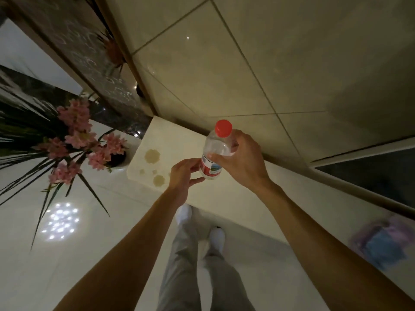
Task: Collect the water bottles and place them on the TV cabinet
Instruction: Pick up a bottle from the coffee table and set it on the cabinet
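Observation:
A clear plastic water bottle (216, 149) with a red cap and a red-and-white label is held upright above the cream top of the TV cabinet (179, 140). My right hand (241, 158) grips it around the upper body from the right. My left hand (185, 176) touches the label at the bottle's lower left, fingers curled against it. The bottle's base sits at or just above the cabinet top; I cannot tell whether it touches.
Brownish stains (152, 156) mark the cabinet top left of the bottle. A pot of pink flowers with long dark leaves (76, 140) stands at the left. A dark TV screen (370, 173) lies to the right. A purple and blue object (381, 243) rests at the lower right.

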